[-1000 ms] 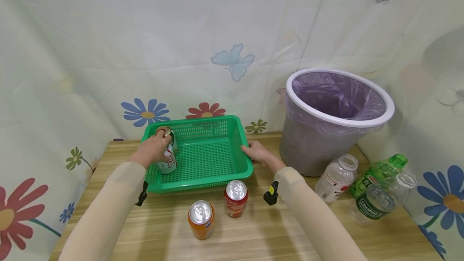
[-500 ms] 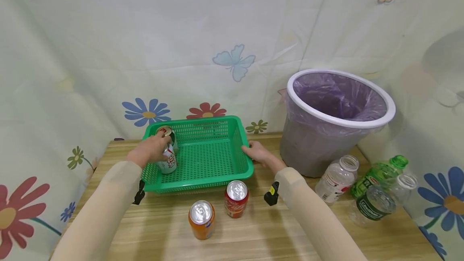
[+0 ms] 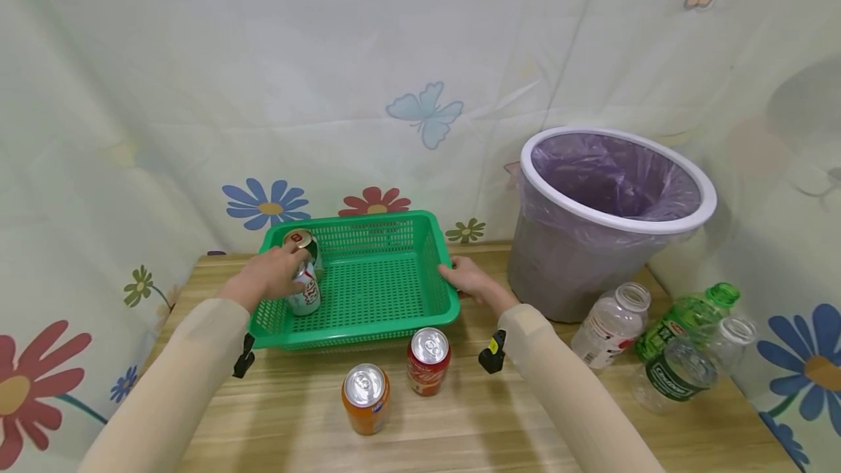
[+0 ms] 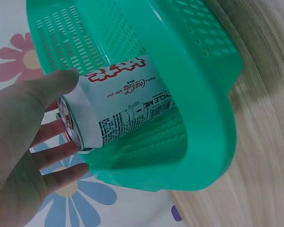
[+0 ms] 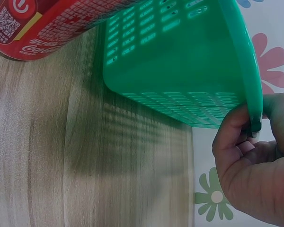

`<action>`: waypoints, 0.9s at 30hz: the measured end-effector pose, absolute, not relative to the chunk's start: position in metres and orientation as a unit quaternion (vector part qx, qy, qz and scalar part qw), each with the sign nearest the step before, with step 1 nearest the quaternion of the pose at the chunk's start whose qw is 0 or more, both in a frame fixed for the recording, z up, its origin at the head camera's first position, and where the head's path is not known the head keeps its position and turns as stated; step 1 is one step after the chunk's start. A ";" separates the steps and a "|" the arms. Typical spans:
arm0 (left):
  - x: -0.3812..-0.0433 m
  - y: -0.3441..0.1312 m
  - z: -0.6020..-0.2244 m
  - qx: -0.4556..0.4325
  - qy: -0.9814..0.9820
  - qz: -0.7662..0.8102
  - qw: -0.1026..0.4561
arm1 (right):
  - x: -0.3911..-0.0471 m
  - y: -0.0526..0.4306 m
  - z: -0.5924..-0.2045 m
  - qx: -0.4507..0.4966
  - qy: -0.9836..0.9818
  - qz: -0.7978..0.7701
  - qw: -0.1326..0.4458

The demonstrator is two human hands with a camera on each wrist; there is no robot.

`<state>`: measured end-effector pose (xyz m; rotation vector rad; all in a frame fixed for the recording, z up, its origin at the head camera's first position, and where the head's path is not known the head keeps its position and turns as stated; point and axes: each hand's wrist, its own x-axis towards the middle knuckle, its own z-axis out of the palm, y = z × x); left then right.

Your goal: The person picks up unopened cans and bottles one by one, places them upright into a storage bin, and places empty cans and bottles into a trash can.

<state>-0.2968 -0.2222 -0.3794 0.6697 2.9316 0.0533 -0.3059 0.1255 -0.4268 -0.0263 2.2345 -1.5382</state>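
A green plastic basket [image 3: 377, 329] stands on the wooden table. Upright in its left end are a white Coca-Cola can [image 4: 128, 101] and, behind it, a can with a gold-coloured top [image 3: 300, 237]. My left hand [image 3: 266, 276] is at the top of the white can, fingers spread and loosely bent; in the left wrist view the thumb lies by the can's upper edge and the fingers do not wrap round it. With thumb and fingers, my right hand [image 5: 255, 161] grips the rim at the basket's right end.
In front of the basket stand an orange can [image 3: 365, 400] and a red Coca-Cola can [image 3: 428, 361]. A grey bin [image 3: 558, 268] with a purple liner is at the back right. Beside it are a clear bottle [image 3: 609, 327], a green bottle [image 3: 683, 316] and a clear green-labelled bottle [image 3: 680, 371].
My left hand has eased a little leftward and back from the cans, showing more of the gold-coloured top. The right hand keeps its place on the basket rim.
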 end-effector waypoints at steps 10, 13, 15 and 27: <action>-0.292 -0.223 -0.378 0.231 0.972 0.016 0.048 | -0.317 0.128 -0.444 0.003 0.807 -0.555 0.202; -0.290 -0.224 -0.378 0.238 0.971 0.016 0.034 | -0.316 0.128 -0.444 0.006 0.808 -0.554 0.201; -0.289 -0.224 -0.378 0.244 0.969 0.014 0.022 | -0.316 0.127 -0.443 0.005 0.809 -0.553 0.201; -0.271 -0.213 -0.377 0.307 0.951 -0.002 -0.028 | -0.314 0.128 -0.440 -0.004 0.808 -0.553 0.206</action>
